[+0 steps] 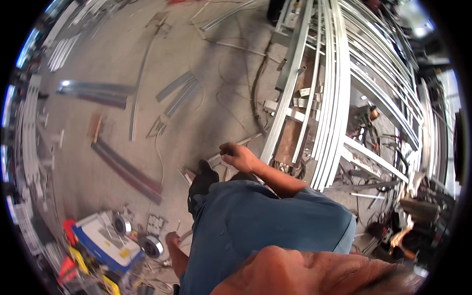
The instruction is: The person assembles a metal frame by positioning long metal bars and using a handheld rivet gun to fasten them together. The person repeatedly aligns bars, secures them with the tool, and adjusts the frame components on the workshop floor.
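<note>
My right hand (pixel 237 156) hangs in front of my body, its fingers loosely bent and a little apart, with nothing seen in it. It is near the front end of a long stack of silvery metal profiles (pixel 328 98). My left hand (pixel 173 239) is low at my side, small and partly hidden by my blue shirt; its fingers do not show clearly. Closest to that hand is a blue and white machine (pixel 105 241) with dark round wheels (pixel 152 246). My dark shoe (pixel 206 172) stands on the concrete floor.
Metal channels (pixel 93 91), flat strips (pixel 179 93) and a long brown beam (pixel 128 172) lie on the floor to the left. A dark cable (pixel 256 93) runs beside the profile rack. Tangled cables and scrap (pixel 373 123) fill the space under the rack at right.
</note>
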Available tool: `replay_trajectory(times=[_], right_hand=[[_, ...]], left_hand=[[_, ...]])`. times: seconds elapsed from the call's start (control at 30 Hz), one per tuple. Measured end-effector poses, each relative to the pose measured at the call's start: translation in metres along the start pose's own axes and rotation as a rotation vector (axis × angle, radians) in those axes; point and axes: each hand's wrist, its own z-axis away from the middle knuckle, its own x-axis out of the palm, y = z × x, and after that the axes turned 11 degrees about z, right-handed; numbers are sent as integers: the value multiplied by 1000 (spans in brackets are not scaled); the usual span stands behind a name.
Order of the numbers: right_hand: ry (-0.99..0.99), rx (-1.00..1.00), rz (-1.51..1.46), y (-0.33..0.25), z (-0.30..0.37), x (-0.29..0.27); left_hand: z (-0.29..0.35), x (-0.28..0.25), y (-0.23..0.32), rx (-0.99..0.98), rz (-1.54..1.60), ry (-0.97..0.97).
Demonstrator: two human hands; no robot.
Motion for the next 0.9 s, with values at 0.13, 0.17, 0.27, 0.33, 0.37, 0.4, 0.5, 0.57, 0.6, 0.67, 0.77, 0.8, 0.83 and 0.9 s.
replay_trajectory(times=[0.13,0.17,0.27,0.33,0.37,0.4,0.5,0.57,0.6,0.67,0.77,0.8,0.83,0.9], right_hand=[[142,128,29,-29,-49,-16],[199,172,36,-28,-59,-20],[313,286,-12,-33,-92,-33],[408,349,-52,-25,-112,-40],[459,361,-77,-16,-124,-40],[501,366,-103,-12,-138,-41],[557,438,-215,-23,-180,-66],[632,455,-208,-5,-214,-87],[649,466,-210,0,-227,-96],[679,451,-212,-17,-251,-136],[786,395,-215,-29,-282,-199],[829,415,-192,-31,-289,-220],[872,437,-168,-32,-296,-240],[943,472,-160,-33,-308,-277]], left_hand=[[-162,-224,-61,-379,189,319],[-215,-275,-48,-468,568,548],[-343,-394,-21,-270,605,659],[-433,-435,31,-286,901,534],[-476,-448,61,-233,905,459],[-514,-456,88,-189,909,393],[-599,-460,188,-17,935,159],[-642,-466,282,35,842,-18],[-659,-465,308,53,830,-76],[-695,-469,359,34,883,-241],[-737,-481,438,87,838,-276],[-747,-488,470,115,818,-307],[-759,-497,503,143,798,-340],[-773,-513,568,208,825,-426]])
